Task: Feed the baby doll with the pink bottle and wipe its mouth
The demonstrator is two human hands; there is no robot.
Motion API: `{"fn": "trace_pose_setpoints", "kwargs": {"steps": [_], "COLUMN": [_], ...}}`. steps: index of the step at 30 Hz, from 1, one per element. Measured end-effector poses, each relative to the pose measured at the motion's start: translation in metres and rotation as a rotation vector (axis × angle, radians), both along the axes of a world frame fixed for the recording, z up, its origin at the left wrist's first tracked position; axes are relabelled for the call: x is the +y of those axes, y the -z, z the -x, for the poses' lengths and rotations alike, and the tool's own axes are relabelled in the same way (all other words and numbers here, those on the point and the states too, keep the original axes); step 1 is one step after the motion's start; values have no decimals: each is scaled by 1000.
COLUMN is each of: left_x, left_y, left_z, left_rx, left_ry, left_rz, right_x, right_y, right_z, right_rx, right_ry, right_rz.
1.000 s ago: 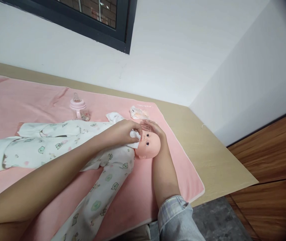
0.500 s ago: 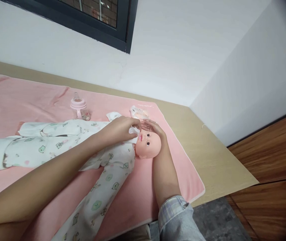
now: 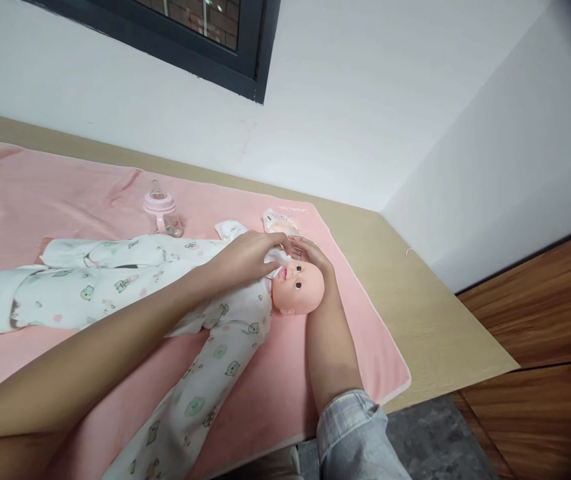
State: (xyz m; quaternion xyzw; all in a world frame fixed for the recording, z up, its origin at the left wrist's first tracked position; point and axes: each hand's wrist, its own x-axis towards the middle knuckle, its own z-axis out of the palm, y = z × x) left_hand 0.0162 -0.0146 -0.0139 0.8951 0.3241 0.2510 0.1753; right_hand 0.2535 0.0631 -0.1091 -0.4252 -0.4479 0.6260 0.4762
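Note:
A baby doll [image 3: 299, 300] lies on its back in a white printed sleepsuit [image 3: 235, 313], its head to the right. My left hand [image 3: 253, 257] is closed on a white tissue [image 3: 277, 256], holding it by the doll's mouth and chin. Round the far side of the head curves my right hand [image 3: 310, 252], fingers stretched out and close to my left fingertips. The right forearm runs along the top of the doll's head. Part of the tissue is hidden under my left fingers.
A pink blanket [image 3: 285, 387] covers much of the wooden tabletop [image 3: 415, 313]. Beyond the doll stand a pink baby bottle [image 3: 161, 210] and a clear plastic packet [image 3: 280, 221]. A white wall with a dark window frame [image 3: 260, 80] borders the table.
My left hand has moved slightly to the right with the tissue, nearer the doll's cheek and my right fingers. The right hand stays round the head. The view has shifted a little.

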Motion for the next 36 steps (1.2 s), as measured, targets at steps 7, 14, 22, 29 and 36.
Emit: {"fn": "trace_pose_setpoints", "kwargs": {"steps": [7, 14, 22, 29, 36], "left_x": [-3, -5, -2, -7, -14], "left_y": [-1, -1, -8, -10, -7], "left_z": [-5, -7, 0, -2, -9], "left_rx": [-60, -45, -95, -107, -63], "left_ry": [-10, -26, -51, 21, 43], "left_rz": [21, 12, 5, 101, 92], "right_x": [-2, 0, -4, 2, 2], "right_y": [-1, -2, -6, 2, 3], "right_z": [0, 1, 2, -2, -1], "right_rx": [13, 7, 15, 19, 27], "right_ry": [7, 45, 24, 2, 9], "right_rz": [-1, 22, 0, 0, 15]}}
